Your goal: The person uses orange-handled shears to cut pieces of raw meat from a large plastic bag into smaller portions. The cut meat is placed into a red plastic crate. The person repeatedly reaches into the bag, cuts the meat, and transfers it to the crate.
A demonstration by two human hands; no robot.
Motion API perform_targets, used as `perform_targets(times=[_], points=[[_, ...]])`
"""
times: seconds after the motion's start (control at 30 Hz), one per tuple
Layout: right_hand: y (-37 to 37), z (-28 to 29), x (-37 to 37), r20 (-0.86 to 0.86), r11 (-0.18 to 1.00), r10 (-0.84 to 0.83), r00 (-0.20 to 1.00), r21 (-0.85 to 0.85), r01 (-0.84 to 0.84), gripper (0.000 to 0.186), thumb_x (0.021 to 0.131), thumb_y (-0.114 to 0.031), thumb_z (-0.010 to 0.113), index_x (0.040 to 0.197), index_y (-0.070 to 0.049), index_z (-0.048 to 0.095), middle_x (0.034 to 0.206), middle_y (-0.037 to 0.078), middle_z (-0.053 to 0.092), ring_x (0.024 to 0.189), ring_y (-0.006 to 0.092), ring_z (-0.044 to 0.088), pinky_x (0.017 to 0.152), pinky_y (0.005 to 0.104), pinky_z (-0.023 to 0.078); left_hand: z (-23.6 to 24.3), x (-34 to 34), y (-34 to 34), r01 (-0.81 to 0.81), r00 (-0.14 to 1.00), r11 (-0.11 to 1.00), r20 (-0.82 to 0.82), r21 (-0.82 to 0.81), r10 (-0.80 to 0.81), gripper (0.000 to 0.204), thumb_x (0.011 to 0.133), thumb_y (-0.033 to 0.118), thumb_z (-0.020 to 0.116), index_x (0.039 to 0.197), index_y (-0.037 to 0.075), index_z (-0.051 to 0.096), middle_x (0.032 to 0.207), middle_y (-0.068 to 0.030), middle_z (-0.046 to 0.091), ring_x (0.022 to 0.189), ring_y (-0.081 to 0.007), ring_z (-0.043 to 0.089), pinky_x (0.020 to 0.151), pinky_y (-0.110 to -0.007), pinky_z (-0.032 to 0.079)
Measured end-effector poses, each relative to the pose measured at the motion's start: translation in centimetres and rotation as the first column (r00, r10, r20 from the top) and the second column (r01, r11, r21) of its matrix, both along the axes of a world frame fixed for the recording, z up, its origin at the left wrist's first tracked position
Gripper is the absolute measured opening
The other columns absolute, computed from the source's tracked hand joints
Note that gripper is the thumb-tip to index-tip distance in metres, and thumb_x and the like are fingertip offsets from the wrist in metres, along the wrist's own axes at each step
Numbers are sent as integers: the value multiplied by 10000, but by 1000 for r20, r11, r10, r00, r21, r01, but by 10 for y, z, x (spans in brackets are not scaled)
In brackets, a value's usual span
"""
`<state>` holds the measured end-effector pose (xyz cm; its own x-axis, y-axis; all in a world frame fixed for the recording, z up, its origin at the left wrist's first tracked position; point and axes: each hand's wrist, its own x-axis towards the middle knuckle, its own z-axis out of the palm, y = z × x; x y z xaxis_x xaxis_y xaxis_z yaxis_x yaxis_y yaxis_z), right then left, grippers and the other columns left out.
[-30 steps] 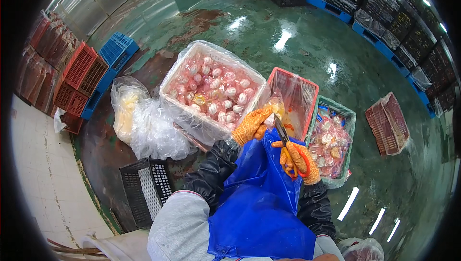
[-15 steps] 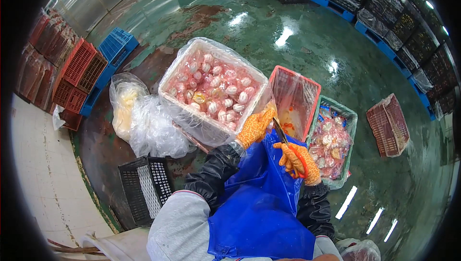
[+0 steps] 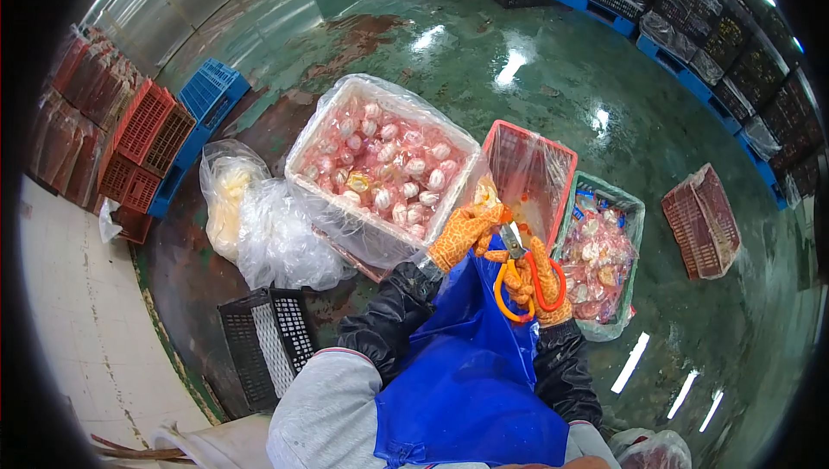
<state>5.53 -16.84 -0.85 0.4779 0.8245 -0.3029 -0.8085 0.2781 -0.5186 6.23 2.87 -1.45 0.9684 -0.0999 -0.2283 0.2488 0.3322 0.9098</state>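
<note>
My right hand (image 3: 546,283), in an orange patterned glove, holds a pair of scissors (image 3: 516,266) with one red and one orange handle loop; the blades point up and look parted. Close beside it, my left hand (image 3: 466,231) in a matching glove is closed, with a small pale, shiny thing showing at its fingertips; its kind is unclear. Both hands are over a red crate (image 3: 553,156) lined with clear plastic, with small orange bits inside. Left of it stands a white crate (image 3: 324,110) full of round white things in pinkish clear wrapping.
A green crate (image 3: 636,236) with similar wrapped things and some blue packets stands at right. Clear plastic bags (image 3: 285,240) and a black crate (image 3: 237,339) lie at left. A dark red crate (image 3: 704,223) sits on the wet green floor (image 3: 449,63). Stacked crates line both sides.
The scissors have turned, so both handle loops and the blades now show. My right hand has shifted slightly left. A pale thing now shows at my left fingertips.
</note>
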Motion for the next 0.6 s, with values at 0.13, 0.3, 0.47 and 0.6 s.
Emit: perform_targets(times=[0.13, 0.3, 0.47, 0.6], points=[[-3, 4, -5, 13, 1000, -9, 1000, 10, 9, 782, 868, -599, 316, 1219, 94, 406, 604, 43, 495, 396, 56, 377, 347, 179, 317, -7, 4, -9, -117, 992, 992, 34, -37, 118, 235, 883, 258, 534, 889, 34, 607, 564, -4, 512, 381, -72, 416, 345, -208, 311], [-11, 17, -26, 352, 940, -107, 930, -269, 210, 658, 894, -517, 379, 1156, 80, 468, 616, 19, 490, 429, 48, 393, 392, 171, 335, -42, 27, 7, -263, 963, 965, 58, -17, 264, 224, 872, 238, 546, 823, 22, 585, 528, -45, 529, 367, -126, 462, 329, -239, 328], [9, 19, -34, 591, 742, -144, 793, -466, 482, 358, 879, -300, 541, 1126, -42, 531, 691, -1, 559, 512, 54, 491, 410, 182, 373, -29, 23, -9, -186, 982, 931, 77, 314, 170, 303, 891, 303, 509, 768, 35, 578, 465, -40, 492, 392, -129, 472, 369, -260, 349], [11, 5, -19, 354, 834, -174, 919, -444, 329, 380, 822, -288, 626, 1130, -81, 545, 753, -13, 582, 578, 63, 531, 441, 170, 384, -25, 23, -21, -166, 986, 973, 35, 161, 162, 273, 883, 288, 525, 787, 37, 574, 499, -32, 500, 407, -128, 477, 383, -260, 364]])
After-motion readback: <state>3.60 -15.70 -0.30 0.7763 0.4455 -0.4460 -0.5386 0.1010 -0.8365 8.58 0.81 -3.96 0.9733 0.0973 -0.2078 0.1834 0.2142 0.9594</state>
